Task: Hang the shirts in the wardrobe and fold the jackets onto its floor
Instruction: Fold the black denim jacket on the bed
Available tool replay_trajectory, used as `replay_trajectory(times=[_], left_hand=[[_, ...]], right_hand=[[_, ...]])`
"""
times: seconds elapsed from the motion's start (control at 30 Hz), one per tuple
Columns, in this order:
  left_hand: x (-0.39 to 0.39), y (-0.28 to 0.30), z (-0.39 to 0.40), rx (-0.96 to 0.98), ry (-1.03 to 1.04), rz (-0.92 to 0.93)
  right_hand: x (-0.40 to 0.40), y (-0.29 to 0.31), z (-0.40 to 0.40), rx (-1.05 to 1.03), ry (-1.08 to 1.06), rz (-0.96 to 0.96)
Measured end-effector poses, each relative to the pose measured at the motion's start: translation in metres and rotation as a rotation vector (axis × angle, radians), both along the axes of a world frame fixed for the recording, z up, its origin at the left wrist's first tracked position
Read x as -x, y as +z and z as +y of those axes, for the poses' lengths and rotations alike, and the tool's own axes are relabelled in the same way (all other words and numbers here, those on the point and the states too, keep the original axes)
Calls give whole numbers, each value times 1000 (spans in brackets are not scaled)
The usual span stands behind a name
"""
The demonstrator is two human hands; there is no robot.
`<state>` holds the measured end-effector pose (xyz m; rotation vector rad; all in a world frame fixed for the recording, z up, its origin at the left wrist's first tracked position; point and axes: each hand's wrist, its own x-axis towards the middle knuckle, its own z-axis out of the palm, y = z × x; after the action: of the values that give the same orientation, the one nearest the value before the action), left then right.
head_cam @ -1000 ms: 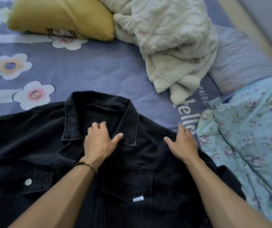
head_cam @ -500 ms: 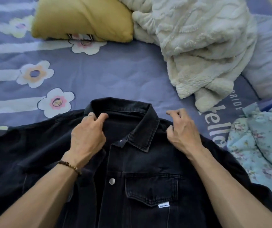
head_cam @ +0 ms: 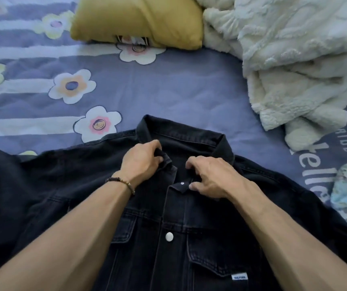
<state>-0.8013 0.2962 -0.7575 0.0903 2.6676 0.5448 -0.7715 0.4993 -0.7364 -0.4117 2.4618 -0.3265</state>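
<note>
Both our hands pinch the black denim jacket [head_cam: 168, 217] collar: left hand [head_cam: 142, 162], right hand [head_cam: 210, 178], body trailing toward us.

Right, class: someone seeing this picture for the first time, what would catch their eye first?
A black denim jacket lies spread front-up on the flowered purple bedsheet, filling the foreground. Both hands work at its collar: the left hand pinches one collar flap, the right hand the other. Behind lie a mustard pillow and cream fleece blanket.
</note>
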Motion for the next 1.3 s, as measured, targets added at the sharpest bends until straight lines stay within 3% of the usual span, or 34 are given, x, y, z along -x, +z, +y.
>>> replay_trajectory(times=[0.2,0.23,0.3,0.33,0.37,0.43,0.5,0.6,0.7,0.83,0.93,1.0,1.03,1.1,1.2,1.3], left_hand=[[-4,2,-10,-261,138,41],[-2,4,-13,-240,188,115],[7,7,-26,-12,271,255],[13,6,-34,83,296,236],[19,4,-40,111,302,169],[32,2,-48,-5,304,14],[42,4,-48,-161,331,-68],[50,5,-46,-230,413,71],[46,-9,-43,-196,411,180],[37,-8,-26,-241,356,131],[5,4,-5,-112,238,346],[-22,4,13,42,87,533],[-32,3,22,117,42,543],[-43,-1,35,247,42,378],[-58,-14,49,170,79,221],[-77,-37,54,175,-105,222]], right_hand=[[-4,-15,-9,261,-279,160],[-3,-13,-6,306,-385,264],[5,-11,8,300,-671,495],[14,-10,19,237,-806,492],[24,-9,29,212,-923,368],[37,-7,40,285,-1061,-19],[45,-6,45,350,-1041,-223],[55,-16,47,441,-1040,-29],[54,-31,39,395,-1023,200],[44,-35,36,483,-1081,121],[33,-23,44,581,-1130,126],[11,-13,60,312,-1024,171],[-5,-13,75,122,-964,196],[-35,-11,102,-92,-922,143],[-55,-14,134,-170,-891,29],[-53,-18,153,-79,-930,202]])
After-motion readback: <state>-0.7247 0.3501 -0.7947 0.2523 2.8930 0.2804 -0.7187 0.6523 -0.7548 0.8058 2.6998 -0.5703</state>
